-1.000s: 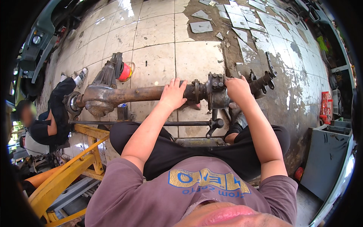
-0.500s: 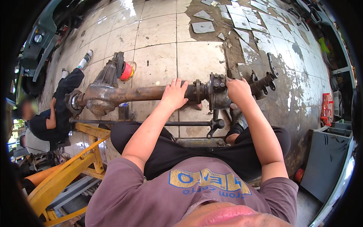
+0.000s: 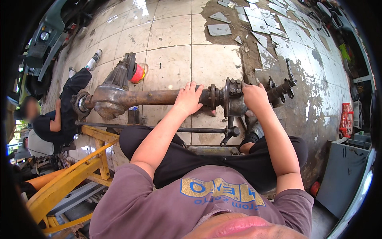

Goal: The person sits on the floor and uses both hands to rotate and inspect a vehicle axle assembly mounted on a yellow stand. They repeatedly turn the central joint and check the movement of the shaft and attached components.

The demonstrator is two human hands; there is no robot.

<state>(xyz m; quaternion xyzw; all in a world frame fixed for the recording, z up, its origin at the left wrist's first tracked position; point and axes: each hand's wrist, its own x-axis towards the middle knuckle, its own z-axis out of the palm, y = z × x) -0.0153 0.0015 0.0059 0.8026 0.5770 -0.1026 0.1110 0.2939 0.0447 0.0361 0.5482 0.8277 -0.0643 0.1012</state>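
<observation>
A rusty vehicle axle [image 3: 155, 97] lies across in front of me, with a bulging differential housing [image 3: 109, 99] at its left part. My left hand [image 3: 188, 98] rests over the axle tube, fingers stretched across its top and thumb apart. At the bolted steering knuckle [image 3: 235, 104] my right hand [image 3: 255, 96] is closed, its fingers curled in beside the bolt heads [image 3: 235, 87]. Whatever is between those fingers is hidden. Nearer to me, a long thin rod [image 3: 179, 129] runs alongside the axle and ends in a joint with a short arm [image 3: 230, 133].
A red and yellow can [image 3: 138, 74] stands behind the differential. On the left are a yellow metal frame [image 3: 71, 183] and a seated person [image 3: 49, 119]. Broken tiles [image 3: 219, 30] litter the far floor. A grey metal cabinet [image 3: 343, 171] stands at right, near a red rack [image 3: 346, 119].
The whole view has shifted slightly, so things sit a little more to the right and lower. Both hands keep their places on the axle.
</observation>
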